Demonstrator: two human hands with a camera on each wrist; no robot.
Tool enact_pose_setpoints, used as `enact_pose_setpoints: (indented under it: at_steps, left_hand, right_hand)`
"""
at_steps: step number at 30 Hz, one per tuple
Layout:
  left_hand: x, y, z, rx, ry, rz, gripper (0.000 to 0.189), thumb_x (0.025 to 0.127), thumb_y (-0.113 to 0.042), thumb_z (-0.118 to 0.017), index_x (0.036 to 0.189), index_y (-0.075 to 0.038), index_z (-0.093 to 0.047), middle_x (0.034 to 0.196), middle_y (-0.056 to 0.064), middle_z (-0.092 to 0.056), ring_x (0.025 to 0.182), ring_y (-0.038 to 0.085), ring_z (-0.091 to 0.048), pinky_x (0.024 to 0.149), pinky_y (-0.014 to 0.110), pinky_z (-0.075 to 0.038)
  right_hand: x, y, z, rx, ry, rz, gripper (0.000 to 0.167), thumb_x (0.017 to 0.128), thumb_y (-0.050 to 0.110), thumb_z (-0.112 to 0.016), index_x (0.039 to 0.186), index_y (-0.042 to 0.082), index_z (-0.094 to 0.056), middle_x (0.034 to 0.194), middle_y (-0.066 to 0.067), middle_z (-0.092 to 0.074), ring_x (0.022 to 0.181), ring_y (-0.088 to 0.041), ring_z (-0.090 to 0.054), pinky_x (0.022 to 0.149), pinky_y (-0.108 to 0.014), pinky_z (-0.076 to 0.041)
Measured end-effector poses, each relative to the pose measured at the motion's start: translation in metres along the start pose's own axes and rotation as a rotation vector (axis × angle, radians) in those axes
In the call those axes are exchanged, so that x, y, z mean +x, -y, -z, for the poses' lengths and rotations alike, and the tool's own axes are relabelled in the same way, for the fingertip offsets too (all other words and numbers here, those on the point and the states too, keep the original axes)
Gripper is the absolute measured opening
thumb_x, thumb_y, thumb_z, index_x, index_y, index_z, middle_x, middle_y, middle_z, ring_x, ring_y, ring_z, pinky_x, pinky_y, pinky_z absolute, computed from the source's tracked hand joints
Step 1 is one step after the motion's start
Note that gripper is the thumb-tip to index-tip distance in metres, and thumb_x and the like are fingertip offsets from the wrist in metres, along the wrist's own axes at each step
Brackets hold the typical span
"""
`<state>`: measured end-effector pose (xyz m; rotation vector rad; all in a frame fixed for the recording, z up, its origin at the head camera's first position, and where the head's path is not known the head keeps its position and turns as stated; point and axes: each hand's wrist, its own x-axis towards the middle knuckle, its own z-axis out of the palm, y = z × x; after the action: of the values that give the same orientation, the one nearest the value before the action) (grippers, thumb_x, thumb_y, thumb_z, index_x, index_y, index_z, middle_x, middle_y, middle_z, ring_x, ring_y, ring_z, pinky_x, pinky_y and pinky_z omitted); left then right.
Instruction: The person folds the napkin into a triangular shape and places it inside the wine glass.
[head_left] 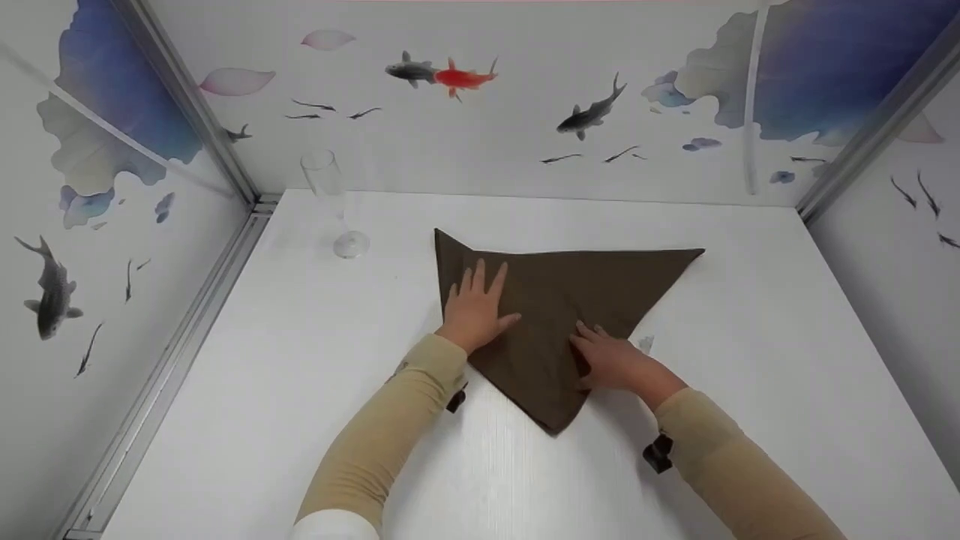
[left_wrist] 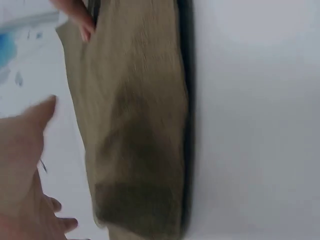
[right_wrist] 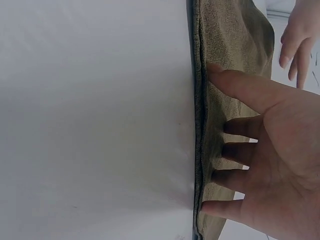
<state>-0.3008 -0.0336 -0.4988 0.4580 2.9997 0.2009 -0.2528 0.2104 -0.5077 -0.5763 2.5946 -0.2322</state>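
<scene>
A brown cloth [head_left: 555, 292], folded with pointed corners, lies on the white table. My left hand [head_left: 474, 315] is over the cloth's left part with its fingers spread; whether it touches cannot be told. In the left wrist view, the cloth [left_wrist: 135, 90] runs lengthwise beside that hand's thumb and fingers. Near the right edge, the fingertips and thumb of my right hand [head_left: 609, 360] touch the cloth. The right wrist view has the right hand's fingers [right_wrist: 235, 152] fairly straight, lying on the cloth close to its layered edge.
A clear stemmed glass [head_left: 351, 244] stands at the table's back left. A small pale item or mark [head_left: 646, 343] shows beside the right hand. White panels printed with fish surround the table [head_left: 780, 360] at the back and sides.
</scene>
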Motion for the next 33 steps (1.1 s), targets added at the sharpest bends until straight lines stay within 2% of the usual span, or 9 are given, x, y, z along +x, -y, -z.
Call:
enact_pose_setpoints:
  at_steps: [3, 8, 14, 18, 22, 33]
  left_hand:
    - [0.004, 0.016, 0.0, -0.043, -0.01, 0.021, 0.091, 0.093, -0.063, -0.051, 0.158, -0.018, -0.005, 0.16, 0.021, -0.008, 0.145, 0.038, -0.015, 0.113, 0.054, -0.022]
    - [0.004, 0.035, -0.006, -0.092, 0.028, 0.043, 0.092, 0.093, -0.063, -0.05, 0.158, -0.016, -0.005, 0.159, 0.024, -0.011, 0.144, 0.039, -0.017, 0.113, 0.055, -0.019]
    - [0.003, 0.048, -0.013, -0.137, 0.102, 0.071, 0.095, 0.093, -0.066, -0.047, 0.158, -0.013, -0.001, 0.154, 0.021, -0.029, 0.143, 0.036, -0.025, 0.112, 0.057, -0.02]
    - [0.003, 0.051, -0.014, -0.149, 0.116, 0.079, 0.097, 0.092, -0.067, -0.047, 0.157, -0.011, -0.001, 0.153, 0.016, -0.035, 0.143, 0.033, -0.026, 0.111, 0.059, -0.02]
    - [0.0, 0.054, -0.014, -0.124, 0.107, 0.091, 0.098, 0.091, -0.068, -0.047, 0.157, -0.01, -0.003, 0.152, 0.017, -0.036, 0.141, 0.034, -0.029, 0.11, 0.062, -0.021]
    - [-0.011, 0.063, -0.015, 0.02, 0.101, 0.168, 0.101, 0.086, -0.076, -0.046, 0.157, -0.012, -0.012, 0.15, 0.027, -0.033, 0.14, 0.042, -0.028, 0.107, 0.062, -0.025]
  right_hand:
    - [0.001, 0.001, 0.001, 0.004, 0.008, -0.009, 0.08, 0.088, 0.027, -0.075, 0.148, -0.004, -0.033, 0.157, -0.025, -0.017, 0.14, -0.049, -0.018, 0.108, -0.059, -0.028]
    - [0.004, 0.001, 0.0, 0.003, 0.014, -0.021, 0.081, 0.087, 0.026, -0.075, 0.148, -0.004, -0.033, 0.157, -0.025, -0.017, 0.141, -0.049, -0.018, 0.108, -0.056, -0.029]
    - [0.004, 0.001, 0.0, -0.001, 0.009, -0.021, 0.08, 0.087, 0.027, -0.075, 0.148, -0.005, -0.033, 0.157, -0.026, -0.018, 0.141, -0.049, -0.018, 0.108, -0.056, -0.03]
    - [0.003, 0.0, 0.001, 0.006, 0.011, -0.022, 0.08, 0.088, 0.028, -0.074, 0.149, -0.004, -0.032, 0.157, -0.025, -0.017, 0.141, -0.048, -0.017, 0.109, -0.055, -0.029]
    - [0.002, 0.001, 0.001, 0.015, 0.009, -0.019, 0.08, 0.088, 0.029, -0.074, 0.149, -0.004, -0.032, 0.157, -0.025, -0.017, 0.141, -0.049, -0.017, 0.108, -0.056, -0.028]
    - [0.001, 0.0, 0.0, 0.023, 0.02, -0.022, 0.082, 0.088, 0.029, -0.075, 0.149, -0.003, -0.031, 0.158, -0.025, -0.016, 0.141, -0.049, -0.016, 0.108, -0.057, -0.029]
